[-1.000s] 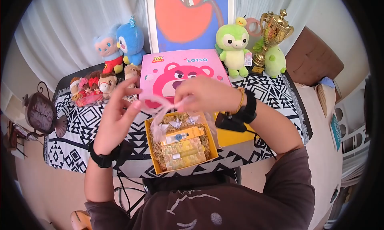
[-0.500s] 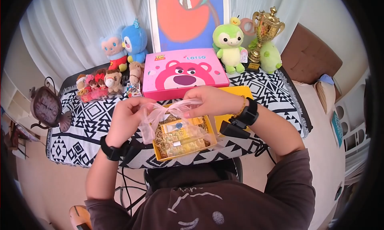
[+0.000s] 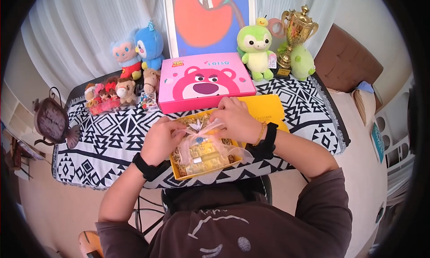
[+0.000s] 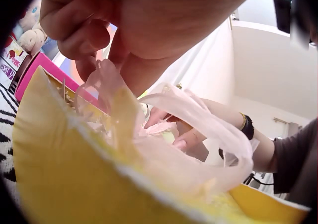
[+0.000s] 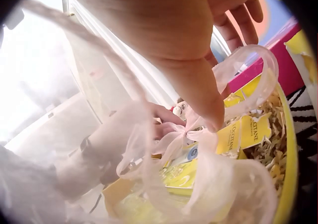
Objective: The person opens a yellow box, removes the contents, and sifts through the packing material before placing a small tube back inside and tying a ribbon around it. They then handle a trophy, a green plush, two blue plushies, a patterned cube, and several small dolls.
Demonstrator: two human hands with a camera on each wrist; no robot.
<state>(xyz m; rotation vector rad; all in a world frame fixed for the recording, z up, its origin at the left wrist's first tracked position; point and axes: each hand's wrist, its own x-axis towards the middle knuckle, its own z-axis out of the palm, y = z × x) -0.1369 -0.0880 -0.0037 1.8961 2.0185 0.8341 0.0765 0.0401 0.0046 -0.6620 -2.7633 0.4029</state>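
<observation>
A sheer pink ribbon tied in a bow lies over an open yellow gift box. My left hand pinches the bow's left loop between thumb and fingers, at the box's left side. On the other side, my right hand pinches the right loop; its thumb sits close beside the knot in the right wrist view. Loose ribbon tails hang over the box's contents. Under the bow are a yellow patterned packet, a small white-capped tube, a folded paper crane and shredded paper filler.
Behind the box stands a pink bear-face box, with a yellow lid right of it. Plush toys and a gold trophy line the table's back. Small dolls sit at the left on the patterned cloth.
Both hands have come down from above the box's far edge, bringing the ribbon bow over the contents. The left hand moved right and nearer, its spread fingers closing onto the ribbon.
</observation>
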